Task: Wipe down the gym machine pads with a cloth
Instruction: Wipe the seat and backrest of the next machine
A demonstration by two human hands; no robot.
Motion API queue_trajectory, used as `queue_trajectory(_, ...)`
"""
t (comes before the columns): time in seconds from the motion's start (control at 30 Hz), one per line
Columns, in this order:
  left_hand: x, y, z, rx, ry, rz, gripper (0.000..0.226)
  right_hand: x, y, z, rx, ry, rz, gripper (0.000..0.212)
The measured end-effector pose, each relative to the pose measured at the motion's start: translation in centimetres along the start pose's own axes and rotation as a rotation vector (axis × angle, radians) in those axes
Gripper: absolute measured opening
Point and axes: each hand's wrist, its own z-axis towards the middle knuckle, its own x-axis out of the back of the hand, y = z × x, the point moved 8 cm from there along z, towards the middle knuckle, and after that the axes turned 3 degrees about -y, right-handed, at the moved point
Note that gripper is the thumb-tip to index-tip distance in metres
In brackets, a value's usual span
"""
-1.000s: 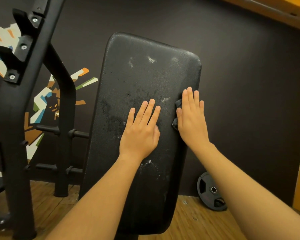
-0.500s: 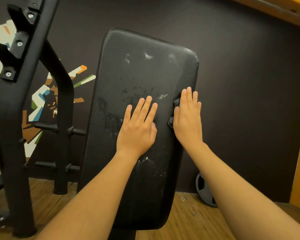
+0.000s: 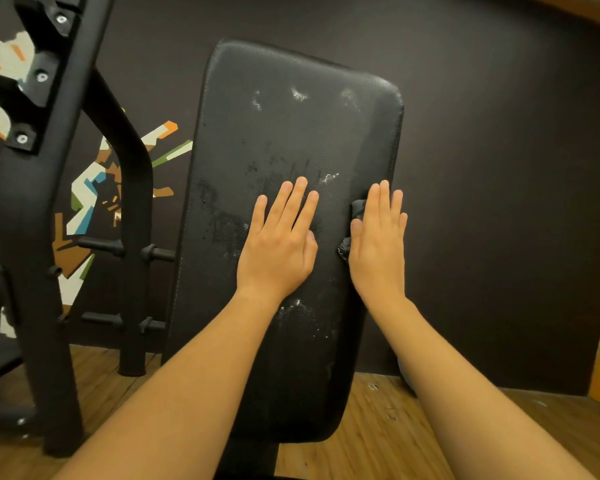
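Little has changed over the last second. Both hands sit at the same spots on the back pad [image 3: 274, 133], and only the view has drifted a touch. There was no wiping stroke in that span, so the coverage looks no further along.

- Right hand [image 3: 378, 244]: flat, fingers straight and together, pressing a dark cloth [image 3: 358, 206] onto the pad at about 3 o'clock from pad centre. Only crumpled bits of cloth show beside the thumb.
- Left hand [image 3: 278, 249]: flat with fingers slightly spread, resting bare on the pad's middle and holding nothing. It is probably bracing.

Pale scuffs [image 3: 298, 95] remain near the top at 12 o'clock, with more specks below the left wrist toward 6 — whether they are dirt or wear I cannot tell.

Edges: the right hand's outer fingers reach the pad's right edge, so another sideways stroke would run off it.

Room to move: there is free pad surface up toward 12 and down toward 6. The rack upright [image 3: 32, 237] stands well apart at 9 o'clock, and the dark wall [image 3: 499, 168] lies behind at 3.
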Motion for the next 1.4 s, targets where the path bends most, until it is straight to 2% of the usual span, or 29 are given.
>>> queue_trajectory(0.13, -0.1, -0.1, 0.1, 0.004, -0.015, -0.002, 0.061, -1.6, 0.1, -4.6, 0.037, -0.051, -0.005, 0.060)
queue_trajectory(0.4, 0.2, -0.6, 0.0, -0.007, -0.050, 0.009, 0.061, -1.5, 0.0, -2.9, -0.031, -0.029, -0.001, 0.059)
queue_trajectory(0.63, 0.3, -3.6, -5.5, -0.078, -0.117, 0.077, 0.062, -2.3, 0.3, -6.8, -0.012, -0.117, 0.030, 0.058)
queue_trajectory(0.8, 0.7, -6.6, -9.2, -0.049, -0.147, 0.076, 0.063, -2.8, 0.3, -8.7, -0.015, -0.131, 0.033, 0.056)
queue_trajectory(0.97, 0.4, -6.8, -9.6, -0.021, -0.134, 0.065, 0.062, -2.7, 0.4, -7.1, -0.041, -0.107, 0.042, 0.056)
queue_trajectory(1.13, 0.5, -7.2, -10.1, 0.046, -0.084, 0.027, 0.061, -3.3, 0.5, -8.2, -0.077, 0.016, 0.081, 0.053)
queue_trajectory(1.27, 0.6, -7.3, -10.4, 0.084, -0.064, 0.008, 0.060, -5.1, 0.4, -14.2, -0.052, -0.002, 0.030, 0.058)
queue_trajectory(1.4, 0.5, -7.3, -10.3, 0.070, -0.063, 0.018, 0.060, -5.0, 0.7, -12.6, -0.027, -0.008, -0.036, 0.056)
